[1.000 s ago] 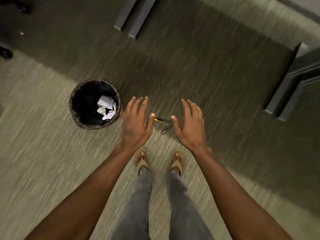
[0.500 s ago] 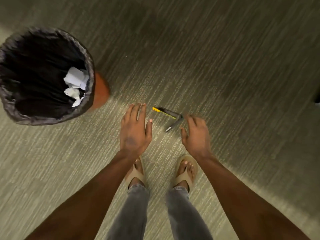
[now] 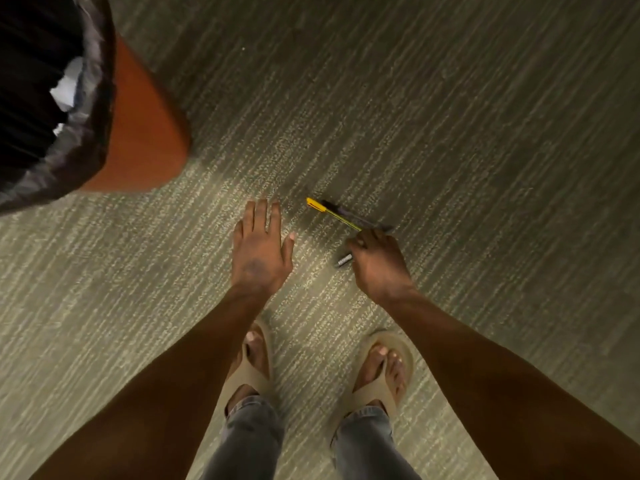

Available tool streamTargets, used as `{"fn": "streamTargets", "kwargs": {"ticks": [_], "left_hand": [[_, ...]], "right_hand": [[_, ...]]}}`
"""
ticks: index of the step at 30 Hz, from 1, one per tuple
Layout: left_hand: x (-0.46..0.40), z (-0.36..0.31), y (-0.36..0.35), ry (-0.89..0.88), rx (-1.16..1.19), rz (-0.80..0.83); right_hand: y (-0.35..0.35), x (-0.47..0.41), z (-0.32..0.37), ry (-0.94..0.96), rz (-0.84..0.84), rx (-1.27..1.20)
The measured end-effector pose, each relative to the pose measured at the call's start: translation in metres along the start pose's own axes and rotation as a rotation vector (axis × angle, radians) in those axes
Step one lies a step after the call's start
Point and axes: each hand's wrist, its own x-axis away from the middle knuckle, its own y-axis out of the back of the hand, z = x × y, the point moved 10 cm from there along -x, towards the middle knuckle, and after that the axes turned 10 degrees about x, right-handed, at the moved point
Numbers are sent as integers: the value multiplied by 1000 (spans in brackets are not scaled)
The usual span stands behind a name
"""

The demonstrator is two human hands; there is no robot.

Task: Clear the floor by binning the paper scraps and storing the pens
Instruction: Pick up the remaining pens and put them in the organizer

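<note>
A yellow pen (image 3: 327,212) lies on the carpet with a dark pen (image 3: 349,216) close alongside it. A third, grey pen (image 3: 345,260) pokes out from under my right hand (image 3: 379,263). That hand is curled down over the near ends of the pens, fingertips pinching them. My left hand (image 3: 259,252) hovers flat and open just left of the pens, holding nothing. At the top left stands the orange bin (image 3: 142,133) with a black liner, white paper scraps (image 3: 65,88) inside it.
Striped grey-green carpet (image 3: 450,133) fills the view. My feet in tan sandals (image 3: 377,372) stand right below the hands. The bin is about an arm's length left of the pens.
The view has dropped closer to the floor. My right hand has come down onto the pens and curled its fingers over them. My left hand has stayed open beside them.
</note>
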Motion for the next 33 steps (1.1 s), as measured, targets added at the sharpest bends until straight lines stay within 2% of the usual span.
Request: {"fn": "streamTargets", "kwargs": {"ticks": [7,17,24,30,33], "left_hand": [[-11,28,-39,-8,-34,136],[-12,28,-42,34,6,115],[-10,31,-42,-1,47,125],[-9,38,-40,-40,41,117],[-8,38,-42,-54,33,126]], "right_hand": [[-21,-13,-2,1,-25,42],[27,-48,10,-59,-197,-256],[26,-75,18,-119,-132,-115],[23,-76,10,-209,-148,-165],[24,-80,9,-212,-123,-87]]}}
